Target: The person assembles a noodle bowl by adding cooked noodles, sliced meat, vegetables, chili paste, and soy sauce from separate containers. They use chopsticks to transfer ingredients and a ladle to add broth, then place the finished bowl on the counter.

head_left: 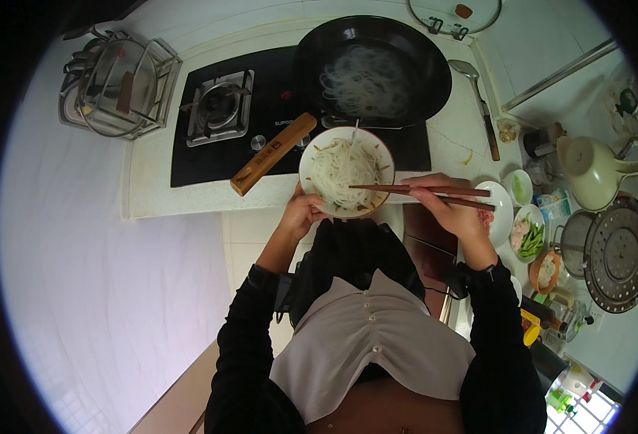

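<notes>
I see my left hand (305, 210) gripping the bowl (306, 186) of noodles (342, 172), near left; my right hand (445, 202) grasps chopsticks (391, 188); the wok (427, 69) sits far.

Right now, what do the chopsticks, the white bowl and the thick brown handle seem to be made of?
Chopsticks: probably wood, smooth and reddish brown; whether lacquered is unclear.
White bowl: likely glazed ceramic, from its smooth, pale wall and coloured rim; enamelled metal is possible.
Thick brown handle: apparently smooth wood, judging by its warm colour and dark, burnt-looking markings.
</notes>
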Tool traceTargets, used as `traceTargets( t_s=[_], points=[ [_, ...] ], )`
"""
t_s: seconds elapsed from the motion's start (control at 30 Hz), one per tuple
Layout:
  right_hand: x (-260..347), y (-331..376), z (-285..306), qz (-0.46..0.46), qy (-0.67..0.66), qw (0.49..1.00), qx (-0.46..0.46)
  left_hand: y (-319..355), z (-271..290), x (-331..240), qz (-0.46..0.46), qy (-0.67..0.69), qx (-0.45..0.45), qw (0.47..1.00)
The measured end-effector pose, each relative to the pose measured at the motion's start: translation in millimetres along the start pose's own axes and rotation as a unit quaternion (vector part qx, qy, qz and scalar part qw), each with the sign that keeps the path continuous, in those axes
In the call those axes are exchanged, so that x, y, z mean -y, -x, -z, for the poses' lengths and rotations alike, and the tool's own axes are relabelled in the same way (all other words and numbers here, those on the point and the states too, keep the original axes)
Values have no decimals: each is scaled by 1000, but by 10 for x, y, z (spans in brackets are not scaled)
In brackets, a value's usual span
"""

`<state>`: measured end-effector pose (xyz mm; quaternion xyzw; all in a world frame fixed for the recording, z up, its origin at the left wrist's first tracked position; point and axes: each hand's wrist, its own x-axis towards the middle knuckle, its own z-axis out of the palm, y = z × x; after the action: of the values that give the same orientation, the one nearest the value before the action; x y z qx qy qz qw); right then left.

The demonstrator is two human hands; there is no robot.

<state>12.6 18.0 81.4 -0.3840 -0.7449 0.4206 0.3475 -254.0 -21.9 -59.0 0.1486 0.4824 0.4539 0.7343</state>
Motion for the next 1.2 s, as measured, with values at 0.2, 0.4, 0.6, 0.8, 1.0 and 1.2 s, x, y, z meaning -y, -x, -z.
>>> traceTargets(
  t_s=[0.2, 0.4, 0.6, 0.8, 1.0, 1.2],
  points=[
    [-158, -205, 168, 22, -78, 988, -132, -7, -18, 3, -1, 7, 1, 1000],
    [-737, -580, -131, -74, -271, 922, -268, 32, -8, 1, 0, 12, 3, 1000],
    [-649, -452, -116, -112, -358, 886, -272, 35, 36, 6, 7, 8, 2, 1000],
    [-209, -15, -21, -50, -191, 975, -100, -9, -9, 2, 7, 6, -1, 1000],
    [-38, 146, 105, 11, 1, 999, -36, -63, 3, 3, 15, 11, 4, 1000],
    [-675, -405, 13, -90, -282, 919, -262, -22, -24, -13, 8, -10, 8, 1000]
  ],
)
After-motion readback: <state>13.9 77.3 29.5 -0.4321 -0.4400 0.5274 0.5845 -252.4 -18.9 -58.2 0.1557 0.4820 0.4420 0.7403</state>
